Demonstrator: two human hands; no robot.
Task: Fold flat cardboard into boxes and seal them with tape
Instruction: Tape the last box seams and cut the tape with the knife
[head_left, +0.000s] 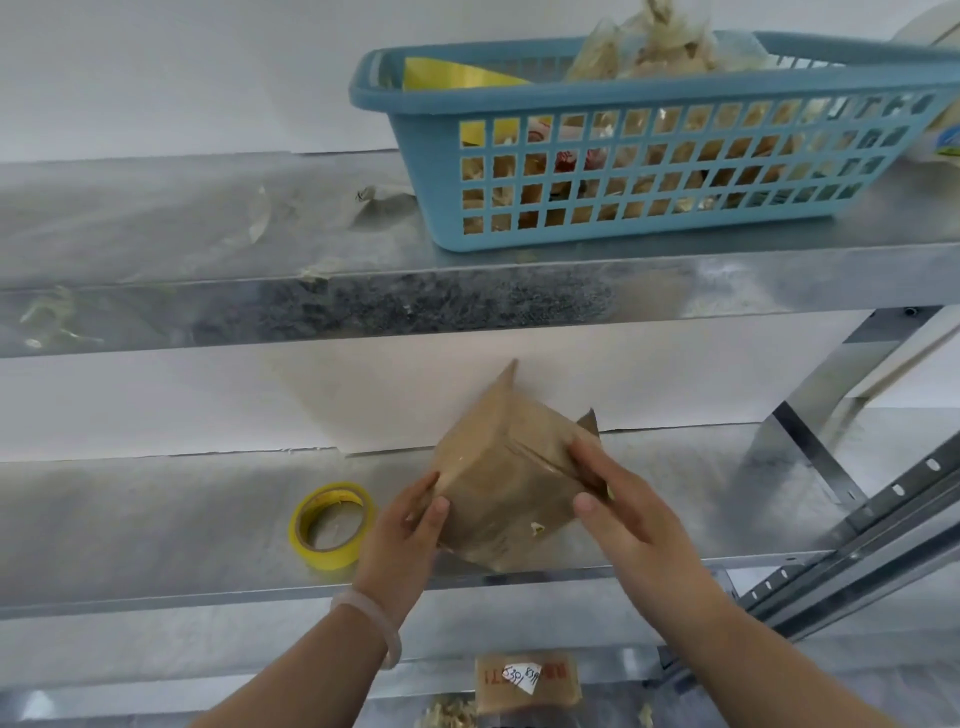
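Lower centre of frame, over the shelf (156, 519) edge, we've got the box (511, 483) folded into shape and tilted, one flap still up at the back. Tape roll (332, 525) sits just to its left; sealing prob. still to do. Left hand (405, 525) grips the left edge, right hand (618, 504) clamps the right side, thumbs on the front.

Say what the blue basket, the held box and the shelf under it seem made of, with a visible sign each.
The basket looks like moulded plastic, matt blue, with a grid of square holes. The box looks like dull brown cardboard, creased at its folds. The shelf seems sheet metal, grey, reflective.
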